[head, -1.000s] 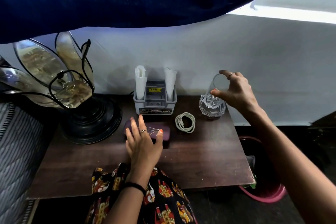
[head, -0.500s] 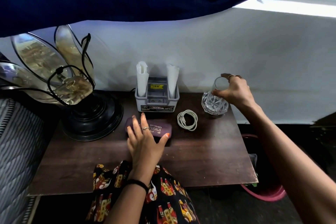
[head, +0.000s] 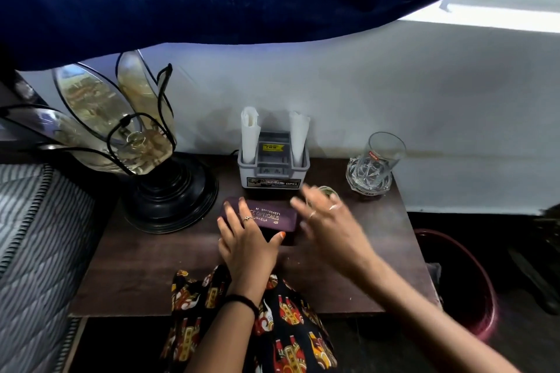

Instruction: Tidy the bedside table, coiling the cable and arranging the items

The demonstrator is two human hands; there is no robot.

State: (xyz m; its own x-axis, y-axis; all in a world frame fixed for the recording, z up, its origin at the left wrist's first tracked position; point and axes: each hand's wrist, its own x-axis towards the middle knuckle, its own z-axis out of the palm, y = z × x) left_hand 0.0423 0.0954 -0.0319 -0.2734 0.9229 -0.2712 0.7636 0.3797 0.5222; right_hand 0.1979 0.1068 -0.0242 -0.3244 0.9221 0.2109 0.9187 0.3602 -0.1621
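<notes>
Head view is showing a maroon spectacle case (head: 266, 219) lying on the bedside table (head: 145, 269), its long axis running left to right, gold lettering reading "OPTICALS". Left hand (head: 247, 244) is resting on it, fingers straight and relaxed. Right hand (head: 328, 221) is blurring above the coiled white cable (head: 328, 190), fingers spread, gripping nothing. Behind, a grey organiser (head: 273, 169) is bearing an "OPEL" label, and a glass (head: 382, 154) with a red mark is standing in a crystal dish (head: 368, 180).
</notes>
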